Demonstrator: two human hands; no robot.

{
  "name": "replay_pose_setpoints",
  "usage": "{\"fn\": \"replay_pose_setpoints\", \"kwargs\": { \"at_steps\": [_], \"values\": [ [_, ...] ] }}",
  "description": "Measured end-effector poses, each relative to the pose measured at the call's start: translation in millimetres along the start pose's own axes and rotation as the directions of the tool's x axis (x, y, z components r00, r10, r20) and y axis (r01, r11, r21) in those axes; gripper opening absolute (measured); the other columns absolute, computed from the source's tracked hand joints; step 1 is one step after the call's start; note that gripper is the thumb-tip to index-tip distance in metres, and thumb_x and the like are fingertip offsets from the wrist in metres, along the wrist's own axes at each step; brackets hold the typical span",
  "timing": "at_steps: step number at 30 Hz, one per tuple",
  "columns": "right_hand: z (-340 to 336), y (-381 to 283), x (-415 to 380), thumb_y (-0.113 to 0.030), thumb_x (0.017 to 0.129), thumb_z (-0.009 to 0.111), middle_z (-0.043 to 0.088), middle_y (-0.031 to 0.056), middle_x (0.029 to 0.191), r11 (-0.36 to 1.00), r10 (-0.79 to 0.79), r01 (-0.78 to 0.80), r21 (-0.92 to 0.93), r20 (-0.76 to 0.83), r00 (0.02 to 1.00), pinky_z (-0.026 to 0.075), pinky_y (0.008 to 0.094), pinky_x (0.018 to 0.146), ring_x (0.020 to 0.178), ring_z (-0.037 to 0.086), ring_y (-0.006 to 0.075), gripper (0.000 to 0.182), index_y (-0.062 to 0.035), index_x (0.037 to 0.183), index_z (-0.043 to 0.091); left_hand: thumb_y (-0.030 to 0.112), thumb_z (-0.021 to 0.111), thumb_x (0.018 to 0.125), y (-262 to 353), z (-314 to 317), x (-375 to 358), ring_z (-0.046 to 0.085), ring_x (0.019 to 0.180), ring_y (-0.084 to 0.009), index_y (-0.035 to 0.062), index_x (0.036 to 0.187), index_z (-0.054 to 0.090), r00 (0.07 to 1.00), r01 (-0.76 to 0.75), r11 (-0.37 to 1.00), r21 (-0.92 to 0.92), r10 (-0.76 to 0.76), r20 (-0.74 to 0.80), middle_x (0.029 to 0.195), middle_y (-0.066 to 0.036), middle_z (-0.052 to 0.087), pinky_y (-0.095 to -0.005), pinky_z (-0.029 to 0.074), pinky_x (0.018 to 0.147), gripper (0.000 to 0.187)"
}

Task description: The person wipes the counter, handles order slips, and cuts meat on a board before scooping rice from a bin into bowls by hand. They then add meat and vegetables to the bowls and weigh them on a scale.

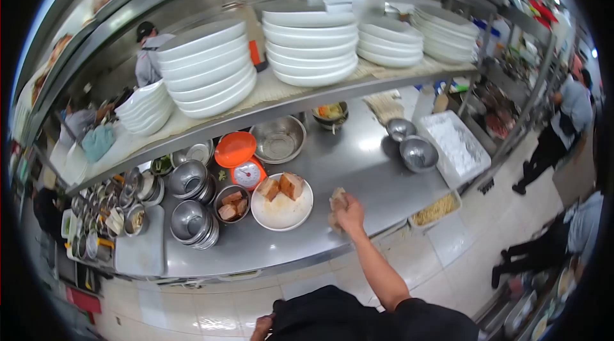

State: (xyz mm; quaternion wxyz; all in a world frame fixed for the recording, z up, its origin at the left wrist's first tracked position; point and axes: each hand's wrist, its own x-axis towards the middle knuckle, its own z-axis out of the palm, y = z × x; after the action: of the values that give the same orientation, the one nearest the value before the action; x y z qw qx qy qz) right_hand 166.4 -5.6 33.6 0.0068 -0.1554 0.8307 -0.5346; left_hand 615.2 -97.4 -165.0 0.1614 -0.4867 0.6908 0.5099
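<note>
My right hand [350, 213] reaches over the steel counter near its front edge, fingers closed on a crumpled beige cloth [335, 201] pressed to the metal. To its left stands a white plate [281, 216] bearing two browned chunks of what looks like meat [291, 185]. A steel bowl with more such chunks [231, 206] sits beside the plate. Behind them is an orange kitchen scale [248, 173] with a round dial. My left hand [262, 327] hangs low beside my body at the bottom edge; its fingers are mostly hidden.
Stacks of white plates [311, 47] line the shelf above the counter [358, 162]. Nested steel bowls [190, 221] and a cutting board [148, 245] lie left. At right are two small bowls [419, 153] and a white foam box [454, 146]. Several people work around.
</note>
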Motion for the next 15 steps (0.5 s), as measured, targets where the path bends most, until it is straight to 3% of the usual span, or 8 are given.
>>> {"fn": "replay_pose_setpoints", "kwargs": {
  "at_steps": [2, 5, 8, 9, 10, 11, 13, 15],
  "values": [
    [11.5, 2.5, 8.0, -0.026, 0.081, 0.058, 0.058, 0.0197, 0.115, 0.978, 0.066, -0.022, -0.206, 0.209, 0.976, 0.044, 0.0378, 0.090, 0.105, 0.055, 0.0343, 0.037, -0.0042, 0.111, 0.059, 0.029, 0.059, 0.084, -1.4, -3.1, 1.0, 0.064, 0.077, -0.0261, -0.0024, 0.104, 0.063, 0.975, -0.204, 0.979, -0.021, 0.201, -0.100, 0.091, -0.016, 0.066, -0.0388, 0.056, 0.064, 0.038],
    [31.9, 26.8, 11.3, -0.023, 0.081, 0.055, 0.048, 0.0176, 0.129, 0.928, -0.147, 0.227, -0.294, 0.268, 0.952, 0.038, 0.0480, 0.096, 0.120, 0.044, 0.0353, 0.043, -0.0082, 0.121, 0.051, 0.029, 0.064, 0.081, 45.3, -14.1, -22.0, 0.065, 0.077, -0.0274, -0.0018, 0.104, 0.063, 0.955, 0.177, 0.872, -0.456, -0.264, -0.135, 0.092, -0.018, 0.066, -0.0369, 0.056, 0.061, 0.038],
    [59.6, 62.4, 8.7, -0.025, 0.083, 0.054, 0.047, 0.0166, 0.129, 0.889, -0.110, 0.248, -0.385, 0.347, 0.931, 0.036, 0.0502, 0.096, 0.124, 0.039, 0.0360, 0.045, -0.0101, 0.126, 0.048, 0.032, 0.045, 0.090, -13.2, -8.0, 15.5, 0.064, 0.093, -0.0236, 0.0033, 0.112, 0.060, 0.949, 0.263, 0.855, -0.448, -0.312, -0.037, 0.102, -0.012, 0.065, -0.0336, 0.051, 0.079, 0.039],
    [64.4, 67.7, 3.5, -0.025, 0.083, 0.054, 0.047, 0.0166, 0.129, 0.885, -0.119, 0.259, -0.387, 0.350, 0.929, 0.036, 0.0502, 0.096, 0.124, 0.039, 0.0360, 0.045, -0.0101, 0.126, 0.048, 0.037, 0.043, 0.090, -73.6, -2.1, 54.9, 0.062, 0.095, -0.0264, 0.0047, 0.110, 0.061, 0.995, 0.094, 0.993, -0.073, -0.093, 0.029, 0.104, -0.010, 0.065, -0.0398, 0.050, 0.082, 0.042],
    [68.4, 71.7, -4.0, -0.022, 0.082, 0.054, 0.044, 0.0167, 0.131, 0.826, -0.181, 0.322, -0.463, 0.322, 0.929, 0.033, 0.0540, 0.097, 0.125, 0.036, 0.0366, 0.045, -0.0119, 0.126, 0.047, 0.042, 0.043, 0.089, -114.0, 13.0, 75.3, 0.060, 0.100, -0.0273, 0.0063, 0.112, 0.060, 0.956, -0.193, 0.952, 0.239, 0.237, -0.171, 0.107, -0.010, 0.064, -0.0432, 0.048, 0.086, 0.046],
    [71.7, 70.8, -9.1, -0.020, 0.081, 0.055, 0.041, 0.0169, 0.134, 0.758, -0.242, 0.371, -0.536, 0.298, 0.924, 0.031, 0.0579, 0.097, 0.126, 0.034, 0.0372, 0.046, -0.0137, 0.126, 0.046, 0.046, 0.042, 0.088, -129.5, 14.9, 82.6, 0.058, 0.104, -0.0282, 0.0079, 0.115, 0.059, 0.783, -0.364, 0.739, 0.567, 0.573, -0.244, 0.110, -0.011, 0.063, -0.0465, 0.046, 0.090, 0.050],
    [69.8, 64.6, -11.1, -0.018, 0.081, 0.055, 0.038, 0.0166, 0.135, 0.781, -0.217, 0.345, -0.521, 0.291, 0.932, 0.029, 0.0588, 0.098, 0.127, 0.032, 0.0390, 0.045, -0.0150, 0.125, 0.047, 0.047, 0.042, 0.088, -113.2, -4.6, 73.9, 0.058, 0.104, -0.0283, 0.0076, 0.115, 0.059, 0.965, -0.002, 0.997, 0.072, 0.021, -0.261, 0.110, -0.011, 0.063, -0.0469, 0.046, 0.089, 0.050],
    [71.2, 57.3, -13.8, -0.016, 0.080, 0.055, 0.035, 0.0163, 0.137, 0.805, -0.184, 0.307, -0.508, 0.278, 0.943, 0.027, 0.0598, 0.099, 0.128, 0.030, 0.0408, 0.045, -0.0163, 0.124, 0.048, 0.048, 0.043, 0.088, -102.0, -27.9, 78.4, 0.058, 0.104, -0.0285, 0.0074, 0.116, 0.058, 0.957, 0.134, 0.981, -0.143, -0.165, -0.238, 0.111, -0.011, 0.063, -0.0473, 0.046, 0.089, 0.051]
  ]
}}
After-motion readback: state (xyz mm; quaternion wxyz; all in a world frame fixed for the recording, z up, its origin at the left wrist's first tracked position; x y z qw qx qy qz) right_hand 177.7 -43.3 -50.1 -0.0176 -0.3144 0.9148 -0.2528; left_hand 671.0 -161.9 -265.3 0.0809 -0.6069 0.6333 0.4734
